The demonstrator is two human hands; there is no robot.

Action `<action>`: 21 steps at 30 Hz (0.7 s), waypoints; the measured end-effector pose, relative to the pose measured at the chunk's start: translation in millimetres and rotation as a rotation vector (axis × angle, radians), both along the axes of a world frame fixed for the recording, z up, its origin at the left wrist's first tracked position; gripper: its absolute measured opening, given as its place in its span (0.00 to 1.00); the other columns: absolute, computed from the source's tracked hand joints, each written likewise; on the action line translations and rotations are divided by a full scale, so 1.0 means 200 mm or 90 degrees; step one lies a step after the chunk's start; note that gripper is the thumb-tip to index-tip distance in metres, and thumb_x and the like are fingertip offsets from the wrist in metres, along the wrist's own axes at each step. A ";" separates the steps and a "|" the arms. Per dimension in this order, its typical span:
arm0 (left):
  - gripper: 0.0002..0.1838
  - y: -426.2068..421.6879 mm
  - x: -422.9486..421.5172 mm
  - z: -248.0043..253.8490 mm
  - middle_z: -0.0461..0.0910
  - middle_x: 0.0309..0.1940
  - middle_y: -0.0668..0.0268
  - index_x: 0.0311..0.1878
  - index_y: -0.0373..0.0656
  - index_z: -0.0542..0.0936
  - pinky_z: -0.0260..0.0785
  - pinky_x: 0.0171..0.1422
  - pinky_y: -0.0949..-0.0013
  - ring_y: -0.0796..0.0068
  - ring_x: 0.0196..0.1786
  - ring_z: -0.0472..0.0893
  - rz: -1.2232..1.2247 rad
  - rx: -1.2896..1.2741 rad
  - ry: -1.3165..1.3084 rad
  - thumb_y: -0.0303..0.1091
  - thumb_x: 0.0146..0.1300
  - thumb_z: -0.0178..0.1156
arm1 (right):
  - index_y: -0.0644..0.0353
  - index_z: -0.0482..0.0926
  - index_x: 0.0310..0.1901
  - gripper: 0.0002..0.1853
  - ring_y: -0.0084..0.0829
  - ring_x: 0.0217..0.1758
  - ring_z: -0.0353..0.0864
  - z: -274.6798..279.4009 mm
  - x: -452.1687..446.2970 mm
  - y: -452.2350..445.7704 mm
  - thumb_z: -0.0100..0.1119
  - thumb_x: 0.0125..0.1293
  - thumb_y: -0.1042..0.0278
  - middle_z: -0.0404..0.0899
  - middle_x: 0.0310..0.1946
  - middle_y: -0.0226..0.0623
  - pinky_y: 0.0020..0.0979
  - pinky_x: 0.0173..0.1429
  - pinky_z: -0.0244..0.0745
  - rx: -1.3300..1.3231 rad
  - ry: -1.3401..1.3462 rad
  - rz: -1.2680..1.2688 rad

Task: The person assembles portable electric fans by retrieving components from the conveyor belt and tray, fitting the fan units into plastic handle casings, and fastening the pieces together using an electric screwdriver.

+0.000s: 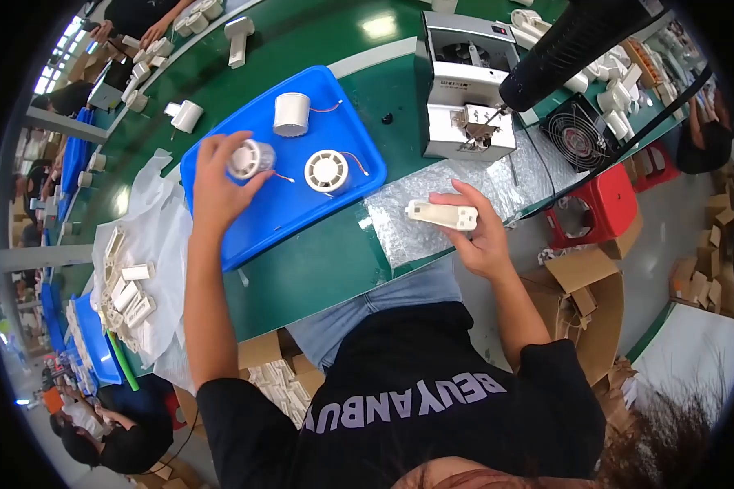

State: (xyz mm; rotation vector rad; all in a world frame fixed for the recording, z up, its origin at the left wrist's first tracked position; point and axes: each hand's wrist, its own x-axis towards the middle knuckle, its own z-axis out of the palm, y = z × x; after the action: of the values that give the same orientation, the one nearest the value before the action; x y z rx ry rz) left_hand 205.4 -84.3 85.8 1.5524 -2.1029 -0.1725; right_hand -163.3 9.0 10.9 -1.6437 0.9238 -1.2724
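My left hand (pixel 223 181) is closed around a round white plastic housing (pixel 249 160) with a slotted end, above the left side of the blue tray (pixel 257 238). A thin red wire with a small white plug trails from that housing. On the tray stand two similar pieces: a white cylinder (pixel 291 114) at the back and a slotted round housing (pixel 327 171) nearer the middle, each with a red wire. My right hand (pixel 483 236) grips a long, hollow white plastic handle shell (pixel 442 215) over bubble wrap (pixel 395 236), its open side facing up.
A screw-feeding machine (pixel 469 114) stands at the back, with a black electric screwdriver (pixel 575 53) hanging beside it. A black fan (pixel 579 134) lies to the right. White handle parts (pixel 130 297) rest on plastic film at left. A red stool (pixel 599 208) and cardboard boxes (pixel 587 281) stand below the table.
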 end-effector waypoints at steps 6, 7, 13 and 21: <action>0.34 0.48 -0.38 0.01 0.74 0.52 0.62 0.57 0.40 0.72 0.74 0.57 0.69 0.70 0.55 0.77 0.083 -0.004 0.462 0.23 0.46 0.78 | 0.66 0.65 0.65 0.31 0.51 0.59 0.80 0.12 0.04 0.03 0.56 0.58 0.90 0.80 0.53 0.54 0.48 0.63 0.75 -0.162 -0.182 0.069; 0.34 0.51 -0.46 0.00 0.75 0.52 0.62 0.56 0.39 0.73 0.75 0.56 0.70 0.71 0.53 0.78 0.083 -0.015 0.473 0.25 0.45 0.79 | 0.66 0.65 0.65 0.31 0.55 0.58 0.80 0.16 0.04 0.02 0.57 0.58 0.89 0.80 0.53 0.57 0.52 0.62 0.76 -0.233 -0.186 0.098; 0.33 0.55 -0.59 -0.07 0.76 0.51 0.59 0.53 0.37 0.74 0.76 0.54 0.67 0.67 0.52 0.80 0.094 -0.047 0.461 0.26 0.43 0.80 | 0.59 0.59 0.62 0.32 0.57 0.51 0.82 0.31 0.10 0.00 0.63 0.59 0.86 0.78 0.50 0.52 0.53 0.54 0.81 -0.322 -0.096 0.177; 0.32 0.57 -0.64 -0.11 0.77 0.47 0.58 0.50 0.38 0.75 0.75 0.50 0.65 0.61 0.48 0.81 0.083 -0.056 0.433 0.30 0.41 0.81 | 0.62 0.66 0.62 0.32 0.57 0.54 0.82 0.27 0.09 0.00 0.71 0.57 0.75 0.81 0.50 0.56 0.50 0.57 0.80 -0.331 -0.092 0.142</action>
State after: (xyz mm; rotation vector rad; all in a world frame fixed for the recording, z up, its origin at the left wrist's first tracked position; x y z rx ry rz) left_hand 77.5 29.4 64.7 1.3267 -1.4544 -0.4793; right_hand -146.0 9.5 64.7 -1.9483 0.3189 -1.5299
